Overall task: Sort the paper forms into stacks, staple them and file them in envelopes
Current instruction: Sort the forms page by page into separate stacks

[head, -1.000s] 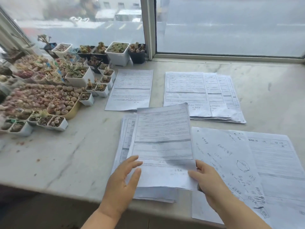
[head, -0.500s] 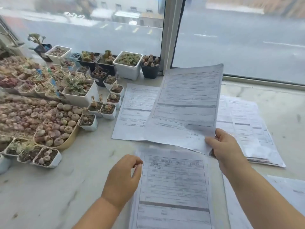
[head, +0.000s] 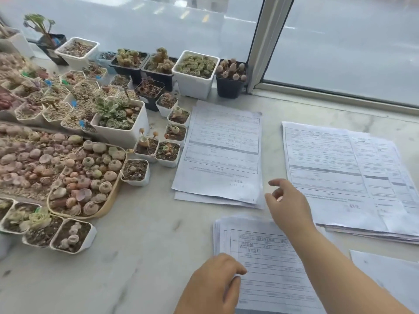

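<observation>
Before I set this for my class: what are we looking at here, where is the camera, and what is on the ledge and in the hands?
No machine: a person's two bare hands, filmed by a camera on their head looking down. On the marble sill lie paper forms in stacks: one beside the succulent pots, the left stack; the right stack; and the near stack. The left hand rests on the near stack's edge. The right hand hovers by the left stack, holding nothing.
</observation>
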Demonstrator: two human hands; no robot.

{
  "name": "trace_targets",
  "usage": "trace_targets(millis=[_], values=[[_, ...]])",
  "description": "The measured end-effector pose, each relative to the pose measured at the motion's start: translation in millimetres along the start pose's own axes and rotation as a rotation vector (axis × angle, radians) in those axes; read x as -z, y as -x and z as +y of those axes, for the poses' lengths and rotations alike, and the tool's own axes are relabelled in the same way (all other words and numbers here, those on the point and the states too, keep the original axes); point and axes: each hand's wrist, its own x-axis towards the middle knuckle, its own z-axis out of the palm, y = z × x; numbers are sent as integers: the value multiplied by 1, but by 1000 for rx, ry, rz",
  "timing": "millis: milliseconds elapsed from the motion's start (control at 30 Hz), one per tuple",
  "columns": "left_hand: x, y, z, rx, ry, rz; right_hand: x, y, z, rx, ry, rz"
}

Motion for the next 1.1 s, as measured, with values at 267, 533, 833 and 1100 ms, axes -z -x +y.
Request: trace_targets(millis=[267,533,833,1100], values=[[-49,27,31,-303,-331,-199,68,95,92,-123,-169,49],[-87,90,99,-136,-469,-223,89,203,199,-232,-170,-181],[-119,128,138,188,-337,-235,78,240,219,-294,-387,-492],[-120,129,137,193,-244,-154,62,242,224,-157,-506,-400]])
